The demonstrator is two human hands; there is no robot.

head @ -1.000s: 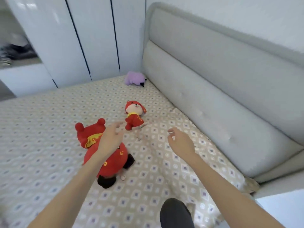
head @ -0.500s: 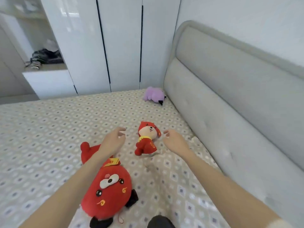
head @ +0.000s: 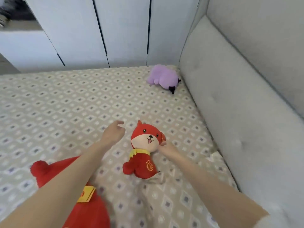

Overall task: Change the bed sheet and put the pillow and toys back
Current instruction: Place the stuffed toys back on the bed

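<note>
Head view: right hand (head: 167, 148) touches small red plush (head: 144, 155) bearing gold character (head: 149, 165).

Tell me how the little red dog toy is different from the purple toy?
The red dog toy is red with a cream face; the purple toy is purple with black bits. The red dog toy lies face up, the right hand touching its head; the purple toy lies untouched in the far corner, face hidden. Both are soft toys on the patterned sheet.
</note>
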